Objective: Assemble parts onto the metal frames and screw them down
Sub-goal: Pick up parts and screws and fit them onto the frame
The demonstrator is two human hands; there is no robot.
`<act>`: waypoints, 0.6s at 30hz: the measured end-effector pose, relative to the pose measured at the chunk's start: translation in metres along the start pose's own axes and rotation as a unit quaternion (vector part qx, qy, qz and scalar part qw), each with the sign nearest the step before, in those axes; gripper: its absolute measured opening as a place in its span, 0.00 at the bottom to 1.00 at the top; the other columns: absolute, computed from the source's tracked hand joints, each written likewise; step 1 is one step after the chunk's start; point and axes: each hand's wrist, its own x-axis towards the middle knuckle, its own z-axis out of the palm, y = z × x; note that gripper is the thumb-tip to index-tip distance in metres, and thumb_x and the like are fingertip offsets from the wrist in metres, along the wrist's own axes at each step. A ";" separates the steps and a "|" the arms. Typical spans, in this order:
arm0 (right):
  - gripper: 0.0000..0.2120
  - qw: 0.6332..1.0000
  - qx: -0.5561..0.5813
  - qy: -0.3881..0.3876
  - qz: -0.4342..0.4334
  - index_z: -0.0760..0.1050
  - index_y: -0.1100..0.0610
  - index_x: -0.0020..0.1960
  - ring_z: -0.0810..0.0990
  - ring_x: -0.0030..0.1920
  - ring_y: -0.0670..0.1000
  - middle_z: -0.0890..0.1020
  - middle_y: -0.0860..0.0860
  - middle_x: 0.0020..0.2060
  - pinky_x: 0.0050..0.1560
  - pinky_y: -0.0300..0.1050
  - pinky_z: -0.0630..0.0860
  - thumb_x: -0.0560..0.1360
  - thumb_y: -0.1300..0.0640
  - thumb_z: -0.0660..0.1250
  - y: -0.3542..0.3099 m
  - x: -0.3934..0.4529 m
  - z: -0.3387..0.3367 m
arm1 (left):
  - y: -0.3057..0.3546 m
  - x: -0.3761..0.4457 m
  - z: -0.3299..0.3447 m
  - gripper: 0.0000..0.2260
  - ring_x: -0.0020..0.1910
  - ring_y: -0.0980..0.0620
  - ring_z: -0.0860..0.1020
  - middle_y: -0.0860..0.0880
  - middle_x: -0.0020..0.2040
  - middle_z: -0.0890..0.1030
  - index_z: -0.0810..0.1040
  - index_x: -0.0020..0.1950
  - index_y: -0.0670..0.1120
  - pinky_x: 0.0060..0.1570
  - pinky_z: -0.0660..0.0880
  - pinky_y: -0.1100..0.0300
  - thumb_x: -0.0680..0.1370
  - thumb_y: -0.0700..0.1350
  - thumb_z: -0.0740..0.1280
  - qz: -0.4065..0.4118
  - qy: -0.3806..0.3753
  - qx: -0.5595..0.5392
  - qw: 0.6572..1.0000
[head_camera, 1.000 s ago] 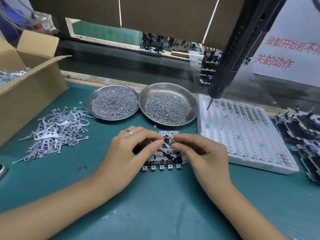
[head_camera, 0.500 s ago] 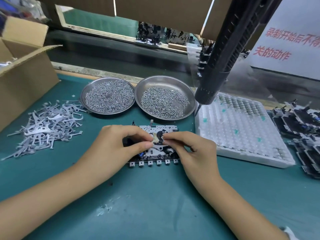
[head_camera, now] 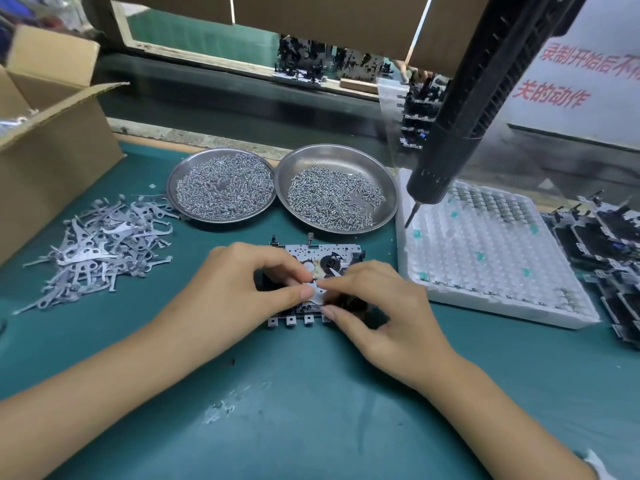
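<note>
A metal frame [head_camera: 311, 254] lies flat near the middle of the green surface [head_camera: 311, 410], its row of small tabs facing the near edge. Both hands meet over it. The left hand [head_camera: 239, 289] has its thumb and forefinger curled together, pinching a small flat metal part [head_camera: 317, 289] against the frame. The right hand [head_camera: 388, 317] comes in from the other side, its fingers [head_camera: 332, 282] curled and pinching the same part, the thumb set at the frame's near edge.

Toward the far edge sit two round metal dishes side by side and touching: the left dish [head_camera: 173, 188] and the right dish [head_camera: 389, 188], both holding small screws. A loose pile of grey metal levers [head_camera: 100, 247] lies toward the left edge, just beside an open cardboard box [head_camera: 52, 161]. A white foam tray [head_camera: 502, 258] sits toward the right edge, with a black electric screwdriver [head_camera: 467, 116] hanging over its far left corner, tip pointing down. Dark assembled frames [head_camera: 609, 251] crowd the right edge.
</note>
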 end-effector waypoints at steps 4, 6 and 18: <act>0.12 1.000 0.016 -0.014 0.002 0.81 0.58 0.53 0.76 0.44 0.48 0.82 0.47 0.39 0.48 0.42 0.74 0.69 0.63 0.73 0.002 -0.001 0.000 | 0.000 -0.001 0.000 0.06 0.36 0.66 0.79 0.60 0.34 0.82 0.83 0.39 0.56 0.39 0.70 0.74 0.68 0.45 0.76 0.003 -0.001 -0.002 1.000; 0.12 1.000 0.016 -0.010 0.001 0.81 0.58 0.53 0.76 0.44 0.48 0.82 0.48 0.40 0.47 0.42 0.74 0.70 0.64 0.73 0.003 -0.002 0.001 | 0.001 -0.001 0.000 0.07 0.37 0.65 0.79 0.60 0.35 0.83 0.82 0.40 0.57 0.40 0.70 0.74 0.69 0.45 0.76 0.007 -0.006 -0.006 1.000; 0.05 0.998 0.014 0.007 0.062 0.83 0.61 0.45 0.77 0.44 0.44 0.81 0.51 0.43 0.46 0.30 0.70 0.73 0.62 0.69 0.000 -0.004 0.003 | 0.001 0.002 -0.004 0.10 0.38 0.59 0.80 0.59 0.36 0.83 0.82 0.44 0.60 0.45 0.75 0.66 0.69 0.45 0.75 0.025 -0.039 -0.004 0.999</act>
